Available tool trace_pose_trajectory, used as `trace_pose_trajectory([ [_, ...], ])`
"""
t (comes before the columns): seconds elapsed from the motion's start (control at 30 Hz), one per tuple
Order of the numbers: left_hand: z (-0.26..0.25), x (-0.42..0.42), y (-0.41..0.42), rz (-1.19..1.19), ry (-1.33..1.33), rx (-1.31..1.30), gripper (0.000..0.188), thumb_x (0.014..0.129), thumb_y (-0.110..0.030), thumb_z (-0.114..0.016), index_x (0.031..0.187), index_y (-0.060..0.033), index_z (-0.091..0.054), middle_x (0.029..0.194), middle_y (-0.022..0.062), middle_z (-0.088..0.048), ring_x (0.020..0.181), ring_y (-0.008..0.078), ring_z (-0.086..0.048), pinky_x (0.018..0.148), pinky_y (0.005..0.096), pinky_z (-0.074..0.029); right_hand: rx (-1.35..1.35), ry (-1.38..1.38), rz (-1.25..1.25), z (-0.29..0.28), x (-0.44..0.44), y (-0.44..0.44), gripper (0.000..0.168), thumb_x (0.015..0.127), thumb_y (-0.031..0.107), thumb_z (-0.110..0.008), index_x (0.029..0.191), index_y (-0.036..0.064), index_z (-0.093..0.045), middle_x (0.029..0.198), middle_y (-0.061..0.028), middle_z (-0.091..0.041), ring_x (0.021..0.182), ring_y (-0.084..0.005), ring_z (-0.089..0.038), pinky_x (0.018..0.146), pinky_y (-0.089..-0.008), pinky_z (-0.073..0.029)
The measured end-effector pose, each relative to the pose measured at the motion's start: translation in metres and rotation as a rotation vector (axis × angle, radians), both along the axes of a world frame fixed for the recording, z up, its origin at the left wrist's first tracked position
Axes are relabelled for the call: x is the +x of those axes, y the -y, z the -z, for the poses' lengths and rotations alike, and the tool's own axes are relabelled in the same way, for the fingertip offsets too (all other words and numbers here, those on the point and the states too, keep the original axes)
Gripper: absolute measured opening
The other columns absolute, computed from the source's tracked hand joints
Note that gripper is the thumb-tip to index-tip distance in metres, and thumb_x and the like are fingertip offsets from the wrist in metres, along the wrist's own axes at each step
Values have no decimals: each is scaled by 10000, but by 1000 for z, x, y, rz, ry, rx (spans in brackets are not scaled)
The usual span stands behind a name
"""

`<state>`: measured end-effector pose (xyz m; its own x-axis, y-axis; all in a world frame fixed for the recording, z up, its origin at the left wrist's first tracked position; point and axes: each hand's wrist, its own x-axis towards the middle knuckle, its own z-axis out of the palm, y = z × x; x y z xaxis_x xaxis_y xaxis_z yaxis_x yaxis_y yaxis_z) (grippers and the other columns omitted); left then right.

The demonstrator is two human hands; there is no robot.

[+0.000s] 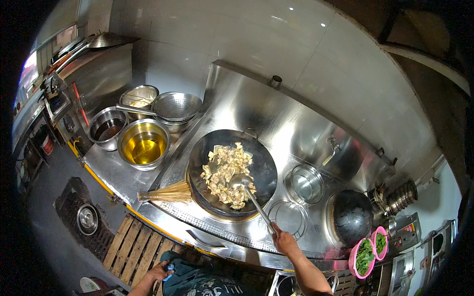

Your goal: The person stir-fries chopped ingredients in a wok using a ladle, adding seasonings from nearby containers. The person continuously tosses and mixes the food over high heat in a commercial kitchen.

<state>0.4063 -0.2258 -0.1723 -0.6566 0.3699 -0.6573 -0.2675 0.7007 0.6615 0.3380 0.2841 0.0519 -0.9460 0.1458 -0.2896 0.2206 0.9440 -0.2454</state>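
Observation:
A large black wok (259, 174) sits on a steel range with chopped, light-brown food pieces (226, 174) spread in its middle. My right hand (284, 240) grips the handle of a steel ladle (255, 201), whose bowl rests among the pieces. At the lower left, beside my dark clothing, my left hand (161, 271) is closed around a blue cloth (169, 272). A bamboo wok brush (170, 192) lies against the wok's left rim.
Left of the wok stand a steel bowl of yellow oil (124, 150), a bowl of dark liquid (97, 138) and a perforated strainer (177, 105). To the right are a water pot (304, 185), a second wok (350, 218) and pink baskets of greens (352, 259).

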Motion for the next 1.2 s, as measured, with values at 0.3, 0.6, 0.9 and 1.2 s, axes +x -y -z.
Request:
trace_pose_trajectory([
  [0.3, 18, -34, 28, -83, 212, 98, 406, 856, -366, -601, 1040, -4, -588, 866, 122, -639, 777, 170, -590, 672, 318, -458, -325, -226, 136, 27, -90, 82, 502, 874, 195, -470, 1338, 54, -340, 933, -286, -592, 870, -447, -566, 761, -443, -464],
  [0.6, -95, -179, -15, -487, 1012, 1172, 556, 940, -492, -236, 1169, -58, -497, 1081, 184, -593, 956, 382, -599, 711, 392, -545, -467, -100, 218, -74, 66, 100, 477, 875, 149, -534, 1331, 102, -402, 1184, -183, -557, 1036, -285, -576, 883, -324, -433],
  [0.9, -89, -237, -146, -160, 1093, 1473, 420, 907, -438, -439, 1119, -81, -497, 1028, 120, -577, 1000, 319, -555, 957, 473, -435, -143, 38, 296, -41, 0, 133, 437, 866, 161, -525, 1294, 128, -450, 1020, -252, -596, 988, -396, -566, 842, -416, -449],
  [1.2, -107, -241, -234, -880, 680, 925, 314, 851, -360, -601, 1024, -138, -463, 1031, 51, -529, 915, 225, -548, 719, 454, -515, -468, -346, 288, 51, -70, 159, 460, 897, 172, -486, 1345, 171, -383, 1001, -231, -579, 880, -318, -557, 775, -366, -458],
])
